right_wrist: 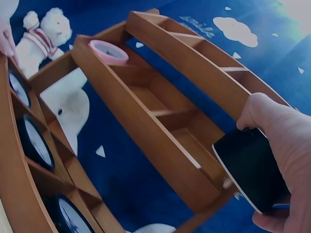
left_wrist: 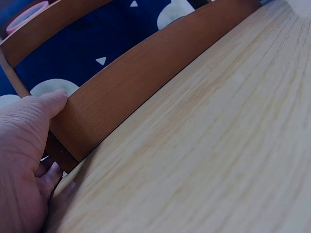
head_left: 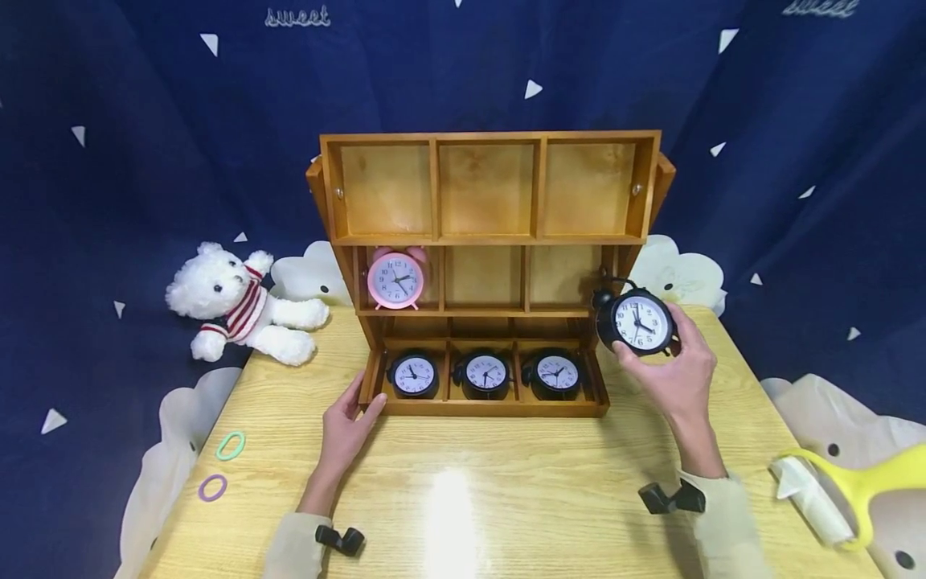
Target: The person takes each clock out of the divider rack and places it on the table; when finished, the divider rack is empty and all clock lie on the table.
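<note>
A tiered wooden shelf (head_left: 490,408) with three compartments per tier stands on the table. My left hand (head_left: 346,430) grips its bottom tier at the left front corner, the thumb on the front edge in the left wrist view. My right hand (head_left: 676,374) holds a black twin-bell alarm clock (head_left: 640,323) to the right of the middle tier, dial toward the head camera. In the bottom tier sit a left black alarm clock (head_left: 414,375), a middle one (head_left: 485,374) and a right one (head_left: 556,374). A pink alarm clock (head_left: 395,280) stands in the middle tier's left compartment.
Left of the shelf sits a white teddy bear (head_left: 246,305) in a striped top. A green ring (head_left: 231,445) and a purple ring (head_left: 213,487) lie at the table's left edge. At the right edge are a yellow-handled object (head_left: 861,486) and a white roll (head_left: 813,503).
</note>
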The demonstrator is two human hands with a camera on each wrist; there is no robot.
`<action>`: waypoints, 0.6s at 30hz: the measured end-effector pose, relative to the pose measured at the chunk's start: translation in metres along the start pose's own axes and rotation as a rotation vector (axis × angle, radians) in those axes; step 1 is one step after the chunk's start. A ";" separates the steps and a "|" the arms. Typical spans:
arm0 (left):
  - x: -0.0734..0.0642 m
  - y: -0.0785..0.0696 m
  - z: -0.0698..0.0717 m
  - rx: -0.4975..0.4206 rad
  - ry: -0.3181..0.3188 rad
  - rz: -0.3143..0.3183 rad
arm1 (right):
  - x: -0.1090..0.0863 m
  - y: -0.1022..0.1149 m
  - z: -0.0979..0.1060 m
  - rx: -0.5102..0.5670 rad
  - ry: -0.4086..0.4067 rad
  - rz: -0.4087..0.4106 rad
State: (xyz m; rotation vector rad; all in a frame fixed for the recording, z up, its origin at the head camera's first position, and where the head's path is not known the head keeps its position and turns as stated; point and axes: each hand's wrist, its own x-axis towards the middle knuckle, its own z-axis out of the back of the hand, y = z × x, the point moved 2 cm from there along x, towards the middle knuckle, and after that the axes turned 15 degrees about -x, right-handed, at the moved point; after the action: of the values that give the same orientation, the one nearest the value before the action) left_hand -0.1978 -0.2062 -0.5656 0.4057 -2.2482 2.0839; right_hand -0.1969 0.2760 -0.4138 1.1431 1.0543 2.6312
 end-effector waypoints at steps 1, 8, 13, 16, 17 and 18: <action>0.001 0.004 0.001 -0.005 -0.005 0.002 | 0.000 -0.003 0.002 -0.009 -0.009 -0.002; 0.003 0.018 0.006 -0.005 -0.005 -0.005 | 0.008 -0.025 0.013 -0.062 -0.054 -0.007; 0.003 0.018 0.007 0.003 -0.002 0.013 | 0.015 -0.042 0.017 -0.125 -0.087 -0.073; 0.002 0.012 0.006 0.003 0.000 0.026 | 0.022 -0.054 0.015 -0.124 -0.083 -0.128; 0.002 0.013 0.006 0.002 0.001 0.026 | 0.024 -0.059 0.014 -0.121 -0.080 -0.146; 0.002 0.013 0.005 0.000 0.003 0.024 | 0.025 -0.063 0.014 -0.125 -0.080 -0.159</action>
State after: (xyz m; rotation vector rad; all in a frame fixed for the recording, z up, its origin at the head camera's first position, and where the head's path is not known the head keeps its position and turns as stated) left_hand -0.2020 -0.2111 -0.5783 0.3768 -2.2623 2.0948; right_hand -0.2178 0.3403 -0.4313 1.0812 0.9120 2.4683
